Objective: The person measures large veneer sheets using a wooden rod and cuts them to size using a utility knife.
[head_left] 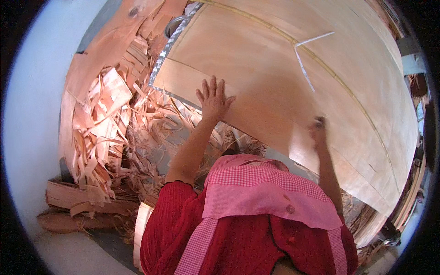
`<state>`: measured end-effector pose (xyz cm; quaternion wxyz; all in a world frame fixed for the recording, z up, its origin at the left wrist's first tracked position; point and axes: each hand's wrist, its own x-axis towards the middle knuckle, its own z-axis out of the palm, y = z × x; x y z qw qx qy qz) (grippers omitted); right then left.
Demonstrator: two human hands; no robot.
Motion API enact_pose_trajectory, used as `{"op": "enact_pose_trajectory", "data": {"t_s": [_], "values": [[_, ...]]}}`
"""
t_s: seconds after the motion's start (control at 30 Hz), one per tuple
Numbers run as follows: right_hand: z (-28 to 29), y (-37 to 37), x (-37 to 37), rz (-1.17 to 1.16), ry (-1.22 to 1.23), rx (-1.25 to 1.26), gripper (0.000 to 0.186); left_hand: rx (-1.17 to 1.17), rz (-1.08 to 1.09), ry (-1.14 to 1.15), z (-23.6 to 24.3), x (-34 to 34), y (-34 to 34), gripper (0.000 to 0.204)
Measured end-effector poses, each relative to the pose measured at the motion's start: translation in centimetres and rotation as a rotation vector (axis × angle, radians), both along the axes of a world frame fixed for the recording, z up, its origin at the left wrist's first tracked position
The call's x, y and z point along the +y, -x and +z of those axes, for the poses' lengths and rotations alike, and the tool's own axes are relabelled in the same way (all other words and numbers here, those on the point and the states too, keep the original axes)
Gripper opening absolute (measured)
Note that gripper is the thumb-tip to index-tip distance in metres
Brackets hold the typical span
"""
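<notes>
A broad sheet of pale wood veneer (256,59) lies before me. Flat on its near left part rests my left hand (214,100), fingers spread and holding nothing. Over the sheet's near right part, my right hand (318,130) is closed round a small dark object (320,121), blurred by motion, whose kind I cannot make out. A long yellowish bamboo-like strip (341,82) curves across the sheet. Beyond my right hand lies a thin white strip bent into a V (301,64).
Veneer scraps and shavings (107,119) are heaped to the left, with logs (91,197) below them. A grey-and-white patterned band (167,43) runs along the sheet's left edge, beside a roll of tape (173,26). A pale wall (32,114) stands at far left.
</notes>
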<state>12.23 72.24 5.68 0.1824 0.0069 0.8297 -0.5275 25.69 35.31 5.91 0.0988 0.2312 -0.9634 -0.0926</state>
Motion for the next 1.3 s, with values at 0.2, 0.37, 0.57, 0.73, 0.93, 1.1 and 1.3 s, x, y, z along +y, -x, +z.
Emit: {"op": "enact_pose_trajectory", "data": {"t_s": [0.2,0.37,0.57,0.73,0.93,1.1,1.3], "values": [[3.3,-2.9,-18.6,0.447,0.208,-0.333,0.022,0.269,0.307,-0.173,-0.6,-8.8,1.0,0.049],[1.8,-1.6,-22.2,0.640,-0.132,-0.235,0.027,0.274,0.368,0.088,-0.2,-15.3,-0.3,0.031],[8.5,-4.4,-44.6,1.060,-0.323,0.198,0.032,0.411,0.383,-0.005,-3.0,-16.6,-1.0,0.043],[2.1,-3.3,-51.5,1.108,-0.444,0.816,0.030,0.316,0.386,-0.044,-2.5,-16.7,-1.0,0.049],[2.5,-4.7,-54.8,1.105,-0.558,0.802,0.025,0.272,0.401,-0.073,-2.2,-16.5,-0.8,0.052],[2.5,-5.0,-52.5,1.093,-0.561,0.794,0.021,0.209,0.410,-0.075,-2.6,-16.7,-0.8,0.053],[2.4,-4.4,-46.2,1.026,-0.448,0.784,0.022,0.205,0.395,-0.011,-2.7,-16.5,-0.6,0.051]]}}
